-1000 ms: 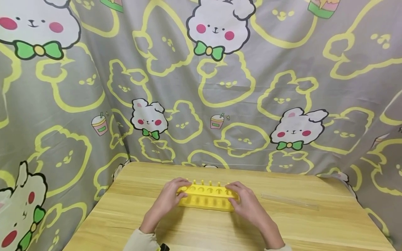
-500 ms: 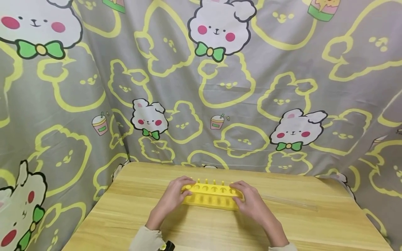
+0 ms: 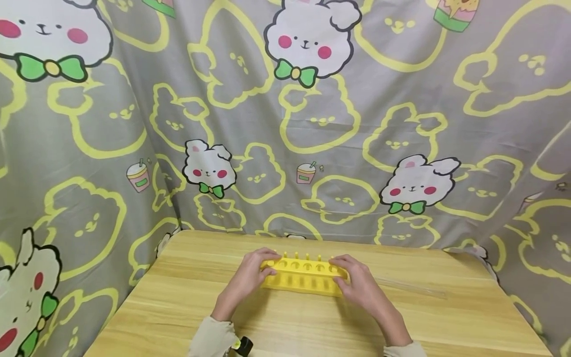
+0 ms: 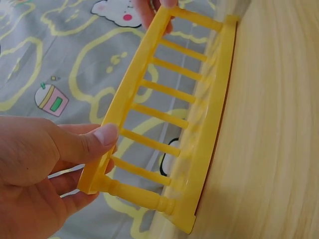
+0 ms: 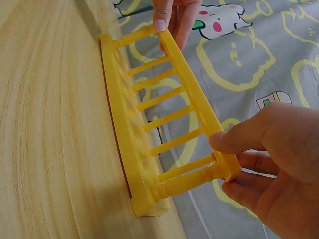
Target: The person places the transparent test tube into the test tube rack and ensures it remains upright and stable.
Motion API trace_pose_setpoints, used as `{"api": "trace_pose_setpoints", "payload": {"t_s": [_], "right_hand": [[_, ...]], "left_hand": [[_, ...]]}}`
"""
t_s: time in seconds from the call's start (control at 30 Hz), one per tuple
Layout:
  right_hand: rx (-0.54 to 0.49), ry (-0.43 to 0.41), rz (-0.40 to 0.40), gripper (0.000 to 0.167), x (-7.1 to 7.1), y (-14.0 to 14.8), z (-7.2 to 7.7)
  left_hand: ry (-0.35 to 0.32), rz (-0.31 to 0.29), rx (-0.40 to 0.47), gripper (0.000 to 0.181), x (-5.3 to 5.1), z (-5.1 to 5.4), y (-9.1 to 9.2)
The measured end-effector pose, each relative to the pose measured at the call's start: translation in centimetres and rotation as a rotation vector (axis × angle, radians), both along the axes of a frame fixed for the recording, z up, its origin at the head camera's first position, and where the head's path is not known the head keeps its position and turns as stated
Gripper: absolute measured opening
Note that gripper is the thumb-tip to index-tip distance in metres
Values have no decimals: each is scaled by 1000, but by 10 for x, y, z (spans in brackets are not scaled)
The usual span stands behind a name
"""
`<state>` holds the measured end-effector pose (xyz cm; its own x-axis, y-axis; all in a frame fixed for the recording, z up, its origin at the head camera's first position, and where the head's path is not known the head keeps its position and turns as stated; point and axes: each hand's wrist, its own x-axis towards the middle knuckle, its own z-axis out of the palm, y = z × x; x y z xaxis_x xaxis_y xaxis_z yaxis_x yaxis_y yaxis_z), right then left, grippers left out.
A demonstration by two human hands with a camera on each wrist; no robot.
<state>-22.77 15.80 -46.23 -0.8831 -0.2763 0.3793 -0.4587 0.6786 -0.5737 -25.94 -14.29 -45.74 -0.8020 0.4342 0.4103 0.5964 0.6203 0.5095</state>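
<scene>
A yellow plastic test tube rack stands upright on the wooden table, long side facing me. Its upper plate has a row of round holes, pegs rise along the far edge, and thin posts join it to the base. My left hand grips the left end of the upper plate, thumb on the near side and fingers behind. At the other end, my right hand pinches the plate the same way, its thumb on the near edge. Both wrist views show the base low against the tabletop.
To the right of the rack, a clear thin tube or rod lies on the wooden table, its left end behind my right hand. A grey patterned curtain hangs around the table's back and sides.
Both hands have shifted the rack a little to the right, and the right hand now covers the clear rod's left end. Each hand keeps its hold.
</scene>
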Motion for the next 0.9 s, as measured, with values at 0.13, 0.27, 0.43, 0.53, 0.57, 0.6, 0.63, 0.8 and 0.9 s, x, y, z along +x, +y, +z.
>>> {"api": "trace_pose_setpoints", "payload": {"t_s": [0.13,0.27,0.43,0.53,0.57,0.6,0.63,0.8,0.9], "right_hand": [[-3,-7,4,40,-3,0,-1],[-2,-9,5,41,-5,1,-2],[-8,12,9,41,-6,3,-1],[-14,13,8,41,-5,5,-2],[-17,8,5,41,-5,5,-2],[-18,5,3,41,-4,5,-3],[-19,-1,-1,42,-4,6,-4],[-22,-6,-15,42,-2,8,-7],[-15,2,-18,42,-3,9,-7]], "left_hand": [[-7,9,0,33,-3,1,0],[-10,7,2,34,-5,0,-1],[-25,-4,14,35,-6,1,1],[-35,-7,17,35,-7,2,2],[-38,-8,16,35,-7,1,3],[-41,-8,14,36,-8,1,4],[-49,-7,16,35,-8,1,4],[-55,-2,9,33,-9,0,8],[-47,0,12,33,-9,0,10]]}}
